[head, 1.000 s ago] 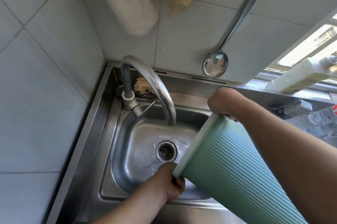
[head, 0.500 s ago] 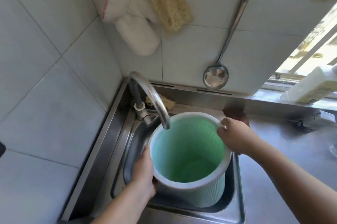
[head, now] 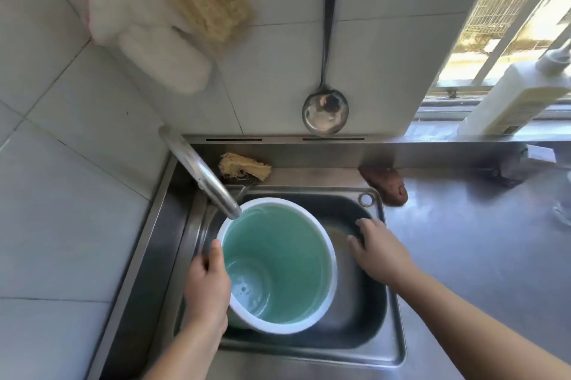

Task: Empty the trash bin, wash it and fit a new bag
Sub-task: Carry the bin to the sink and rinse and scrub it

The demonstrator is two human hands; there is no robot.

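The green trash bin (head: 287,259) with a white rim stands upright in the steel sink (head: 392,317), its mouth just below the tap spout (head: 228,206). A little water lies in its bottom. My left hand (head: 207,283) grips the bin's left rim, thumb over the edge. My right hand (head: 375,248) is off the bin, to its right, fingers spread over the sink's right side, holding nothing.
A loofah scrubber (head: 244,167) lies on the ledge behind the sink, a brown lump (head: 386,184) at the counter's back. A ladle (head: 325,110), cloths (head: 148,39) and a sponge (head: 207,5) hang on the tiled wall. A white bottle (head: 519,95) stands on the windowsill.
The bin went from tilted on its side to upright in the sink under the tap. My right hand has let go of the rim and moved right.
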